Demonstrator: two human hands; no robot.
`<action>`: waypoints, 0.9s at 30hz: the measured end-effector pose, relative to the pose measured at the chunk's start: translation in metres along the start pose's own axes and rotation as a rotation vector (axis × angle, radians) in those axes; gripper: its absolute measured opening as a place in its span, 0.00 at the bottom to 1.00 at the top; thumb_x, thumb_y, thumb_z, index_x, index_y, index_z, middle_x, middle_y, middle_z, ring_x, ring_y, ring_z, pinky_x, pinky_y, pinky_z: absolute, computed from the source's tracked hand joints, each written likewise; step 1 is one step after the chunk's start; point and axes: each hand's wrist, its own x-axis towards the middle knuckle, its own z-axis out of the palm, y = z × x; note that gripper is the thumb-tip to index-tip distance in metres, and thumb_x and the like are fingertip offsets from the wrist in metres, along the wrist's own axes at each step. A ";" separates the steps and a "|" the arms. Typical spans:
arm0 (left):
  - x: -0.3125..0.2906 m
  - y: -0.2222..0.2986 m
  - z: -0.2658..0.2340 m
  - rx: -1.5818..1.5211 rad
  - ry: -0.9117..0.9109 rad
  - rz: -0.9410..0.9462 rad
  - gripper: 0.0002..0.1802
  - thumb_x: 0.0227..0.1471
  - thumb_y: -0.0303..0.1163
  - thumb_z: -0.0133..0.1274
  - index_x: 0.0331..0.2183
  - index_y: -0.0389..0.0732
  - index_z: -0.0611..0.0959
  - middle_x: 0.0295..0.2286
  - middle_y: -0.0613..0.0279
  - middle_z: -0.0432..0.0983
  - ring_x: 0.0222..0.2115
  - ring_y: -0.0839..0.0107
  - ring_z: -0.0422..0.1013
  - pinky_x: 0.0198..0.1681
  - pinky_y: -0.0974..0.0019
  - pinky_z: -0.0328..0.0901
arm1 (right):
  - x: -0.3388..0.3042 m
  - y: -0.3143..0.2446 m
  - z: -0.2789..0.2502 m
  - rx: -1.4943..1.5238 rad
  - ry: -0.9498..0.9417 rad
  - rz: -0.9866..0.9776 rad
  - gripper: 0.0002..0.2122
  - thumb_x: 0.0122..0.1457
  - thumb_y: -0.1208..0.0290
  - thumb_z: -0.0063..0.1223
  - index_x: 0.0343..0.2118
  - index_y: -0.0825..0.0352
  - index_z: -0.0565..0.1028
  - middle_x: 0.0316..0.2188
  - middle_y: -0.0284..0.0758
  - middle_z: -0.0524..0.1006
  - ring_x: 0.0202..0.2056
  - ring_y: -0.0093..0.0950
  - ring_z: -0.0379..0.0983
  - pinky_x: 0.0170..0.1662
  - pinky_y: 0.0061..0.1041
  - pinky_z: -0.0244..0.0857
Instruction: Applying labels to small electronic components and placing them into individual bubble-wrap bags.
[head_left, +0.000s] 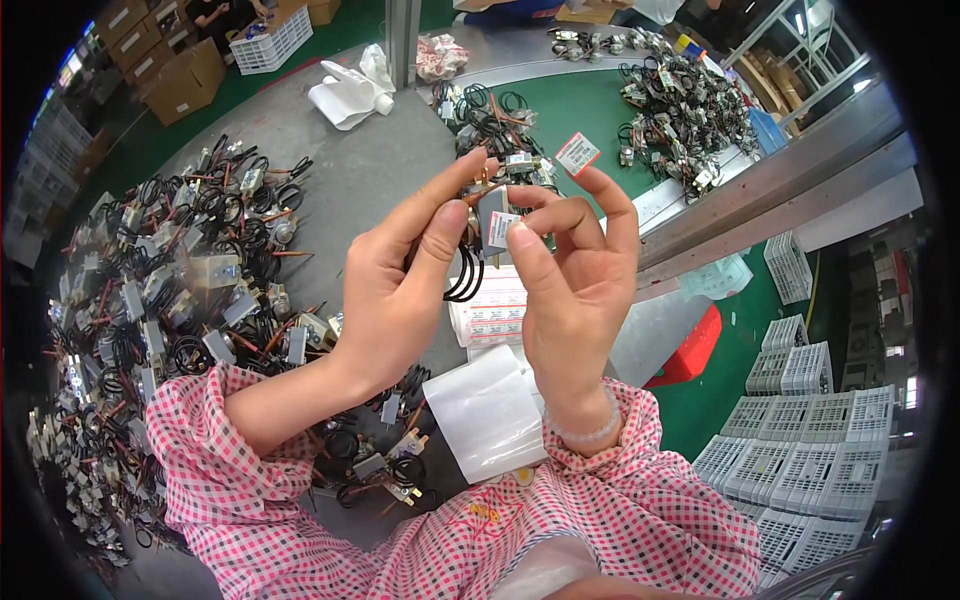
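In front of me my left hand (pixel 395 275) grips a thermostat, a small grey metal box with a coiled black tube (pixel 466 275) hanging below its fingers. The fingers of my right hand (pixel 580 270) are bent and pinch a small white-and-red label (pixel 502 229) at the face of the box, the thumb at its edge. Whether that label is fully stuck down, I cannot tell. A second white-and-red label (pixel 577 153) clings to the raised tip of a right finger. Below the hands lie label sheets (pixel 495 308) and a glossy white backing sheet (pixel 485 415).
A large heap of similar thermostats (pixel 190 290) covers the table's left side. More lie in piles on the green belt (pixel 590 105), including a far-right pile (pixel 685 120). A metal rail (pixel 780 185) runs at right, with a red bin (pixel 690 345) and stacked grey crates (pixel 800 440) beyond.
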 end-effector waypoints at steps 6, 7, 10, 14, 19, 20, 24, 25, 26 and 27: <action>0.000 0.005 -0.003 0.054 -0.062 0.006 0.20 0.59 0.33 0.38 0.51 0.36 0.68 0.46 0.55 0.69 0.47 0.73 0.64 0.51 0.70 0.56 | 0.000 -0.009 0.002 0.026 -0.005 0.079 0.25 0.50 0.88 0.48 0.50 0.71 0.54 0.30 0.34 0.70 0.44 0.25 0.65 0.43 0.19 0.66; 0.000 0.005 -0.004 0.075 -0.063 -0.002 0.20 0.59 0.32 0.38 0.51 0.36 0.68 0.46 0.55 0.69 0.47 0.73 0.64 0.52 0.69 0.56 | 0.000 -0.009 0.003 -0.001 0.002 0.076 0.25 0.50 0.86 0.50 0.50 0.71 0.55 0.29 0.34 0.71 0.44 0.26 0.66 0.44 0.21 0.64; 0.002 0.001 0.002 0.047 0.003 0.024 0.18 0.56 0.29 0.43 0.49 0.39 0.72 0.38 0.68 0.76 0.21 0.89 0.58 0.21 0.81 0.53 | 0.001 -0.010 -0.001 -0.028 0.017 0.073 0.25 0.49 0.85 0.52 0.50 0.72 0.57 0.28 0.34 0.71 0.44 0.27 0.67 0.45 0.22 0.61; 0.000 0.004 -0.002 0.080 -0.069 -0.021 0.20 0.59 0.32 0.38 0.51 0.36 0.69 0.46 0.55 0.70 0.47 0.73 0.64 0.52 0.70 0.56 | 0.001 -0.009 0.000 -0.035 0.014 0.077 0.25 0.49 0.85 0.53 0.50 0.72 0.57 0.28 0.34 0.71 0.44 0.27 0.67 0.44 0.21 0.62; -0.001 0.007 -0.003 0.079 -0.062 -0.021 0.20 0.59 0.32 0.38 0.51 0.36 0.69 0.46 0.56 0.70 0.46 0.74 0.64 0.51 0.70 0.56 | 0.001 -0.010 0.002 -0.048 0.005 0.082 0.25 0.49 0.84 0.53 0.50 0.72 0.57 0.28 0.34 0.71 0.44 0.26 0.67 0.44 0.21 0.62; -0.001 0.006 -0.003 0.079 -0.063 -0.021 0.20 0.59 0.32 0.38 0.51 0.36 0.69 0.46 0.56 0.70 0.46 0.74 0.64 0.51 0.70 0.56 | 0.001 -0.010 0.002 -0.047 0.004 0.077 0.25 0.49 0.84 0.53 0.50 0.72 0.57 0.28 0.34 0.71 0.43 0.26 0.66 0.44 0.21 0.62; 0.000 0.005 -0.003 0.099 -0.060 -0.023 0.19 0.59 0.32 0.38 0.51 0.37 0.69 0.46 0.57 0.70 0.46 0.75 0.64 0.51 0.71 0.56 | 0.002 -0.008 0.001 -0.062 0.003 0.071 0.25 0.49 0.85 0.53 0.50 0.72 0.57 0.28 0.34 0.72 0.43 0.26 0.66 0.44 0.21 0.62; 0.000 0.005 -0.002 0.093 -0.061 -0.028 0.19 0.59 0.32 0.38 0.51 0.37 0.69 0.46 0.57 0.70 0.45 0.76 0.64 0.51 0.71 0.56 | 0.003 -0.007 0.000 -0.073 -0.017 0.066 0.24 0.49 0.86 0.51 0.49 0.72 0.56 0.29 0.34 0.71 0.43 0.25 0.66 0.43 0.19 0.65; 0.000 0.005 -0.002 0.092 -0.062 -0.027 0.19 0.59 0.32 0.38 0.51 0.37 0.69 0.46 0.57 0.70 0.45 0.76 0.64 0.51 0.71 0.56 | 0.004 -0.007 -0.001 -0.084 -0.037 0.060 0.24 0.50 0.87 0.50 0.49 0.71 0.55 0.30 0.34 0.70 0.43 0.23 0.65 0.41 0.17 0.68; 0.000 0.005 -0.002 0.092 -0.064 -0.023 0.19 0.59 0.32 0.38 0.51 0.37 0.69 0.46 0.57 0.70 0.46 0.75 0.64 0.51 0.70 0.56 | 0.004 -0.007 -0.002 -0.085 -0.036 0.059 0.24 0.50 0.87 0.50 0.49 0.71 0.55 0.30 0.34 0.70 0.43 0.23 0.65 0.41 0.17 0.68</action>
